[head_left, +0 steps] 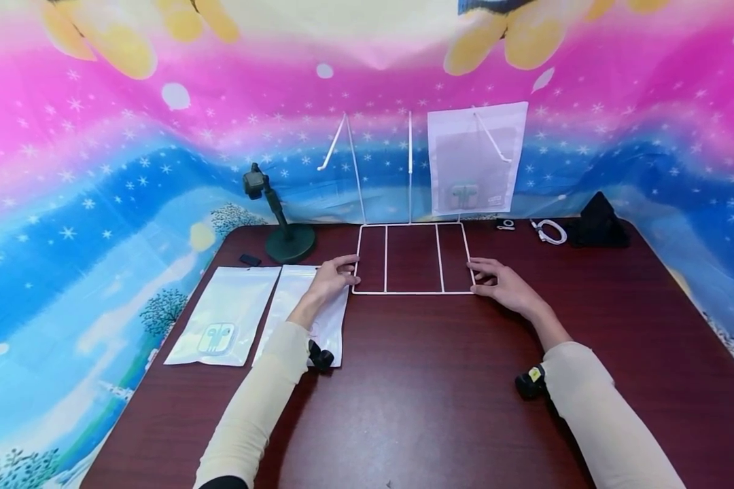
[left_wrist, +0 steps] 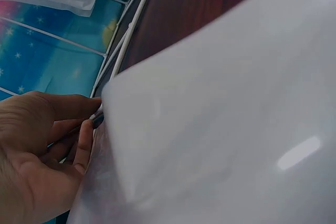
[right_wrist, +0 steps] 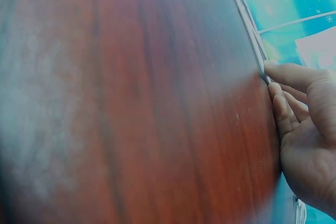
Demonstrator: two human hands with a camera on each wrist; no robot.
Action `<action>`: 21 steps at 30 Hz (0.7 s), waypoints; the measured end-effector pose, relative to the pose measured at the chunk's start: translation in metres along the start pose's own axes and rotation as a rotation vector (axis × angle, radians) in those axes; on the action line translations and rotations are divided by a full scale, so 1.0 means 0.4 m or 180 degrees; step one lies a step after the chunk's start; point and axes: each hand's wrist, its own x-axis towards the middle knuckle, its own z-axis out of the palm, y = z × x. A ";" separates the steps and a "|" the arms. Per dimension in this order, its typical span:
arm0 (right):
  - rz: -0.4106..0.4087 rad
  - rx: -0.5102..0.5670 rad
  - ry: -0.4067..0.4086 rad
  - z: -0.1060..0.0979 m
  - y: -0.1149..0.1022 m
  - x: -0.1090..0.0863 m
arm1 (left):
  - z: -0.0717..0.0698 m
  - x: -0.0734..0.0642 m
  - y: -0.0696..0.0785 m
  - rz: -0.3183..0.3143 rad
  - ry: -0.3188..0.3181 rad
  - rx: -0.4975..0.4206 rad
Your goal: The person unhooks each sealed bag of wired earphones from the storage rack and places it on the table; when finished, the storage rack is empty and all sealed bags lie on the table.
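Observation:
A white wire display rack stands at the back of the table, its flat base toward me and its hooked uprights behind. My left hand pinches the left side wire of the base between thumb and fingers. On the opposite side wire, my right hand does the same near the front corner. From the rack's right hook hangs a white pouch with an earphone case showing low in it. Under my left forearm lies another white pouch, partly hidden; it fills much of the left wrist view.
Farther left lies a white pouch showing earphones. A dark green round-based stand rises behind it, beside a small black object. Back right are a small clip-like gadget, a coiled white cable and a black triangular object.

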 end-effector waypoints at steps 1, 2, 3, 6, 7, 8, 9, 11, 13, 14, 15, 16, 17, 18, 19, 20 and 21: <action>-0.0003 -0.0002 0.0000 0.001 0.000 0.000 | 0.000 -0.001 -0.001 0.0011 0.0006 0.0014; -0.0010 -0.0009 0.0001 0.002 0.000 0.000 | 0.001 -0.002 -0.003 0.0022 0.0012 0.0020; -0.0013 -0.0023 0.0001 0.003 0.000 0.000 | 0.001 -0.003 -0.005 0.0034 0.0013 0.0033; -0.0026 -0.0066 0.0008 0.007 0.001 0.002 | 0.003 -0.005 -0.012 0.0071 0.0023 0.0094; -0.0034 -0.0076 0.0002 0.008 0.002 0.004 | 0.002 -0.005 -0.015 0.0079 0.0031 0.0115; -0.0041 -0.0084 -0.0002 0.008 0.003 0.005 | 0.002 -0.006 -0.017 0.0086 0.0040 0.0124; -0.0047 -0.0086 -0.0002 0.009 0.003 0.007 | 0.001 -0.006 -0.018 0.0084 0.0051 0.0132; -0.0067 -0.0075 -0.0007 0.008 0.003 0.009 | 0.000 -0.007 -0.020 0.0082 0.0062 0.0132; -0.0074 -0.0076 -0.0006 0.008 0.003 0.010 | -0.001 -0.008 -0.020 0.0072 0.0057 0.0101; -0.0077 -0.0081 -0.0001 0.007 0.002 0.009 | -0.001 -0.008 -0.019 0.0071 0.0047 0.0085; -0.0080 -0.0090 0.0002 0.007 0.001 0.007 | -0.001 -0.009 -0.018 0.0064 0.0030 0.0066; -0.0080 -0.0091 0.0002 0.007 -0.001 0.006 | 0.000 -0.008 -0.018 0.0064 0.0015 0.0053; -0.0084 -0.0096 0.0002 0.006 -0.002 0.004 | 0.000 -0.009 -0.017 0.0067 0.0006 0.0042; -0.0086 -0.0093 0.0004 0.005 -0.003 0.002 | 0.001 -0.008 -0.017 0.0074 0.0000 0.0038; -0.0088 -0.0083 0.0000 0.004 -0.003 0.001 | 0.002 -0.008 -0.016 0.0073 -0.0001 0.0029; -0.0088 -0.0063 -0.0004 0.003 -0.004 0.000 | 0.002 -0.009 -0.015 0.0075 -0.0002 0.0020; -0.0081 -0.0033 -0.0010 0.001 -0.005 -0.001 | 0.002 -0.009 -0.016 0.0072 0.0002 0.0011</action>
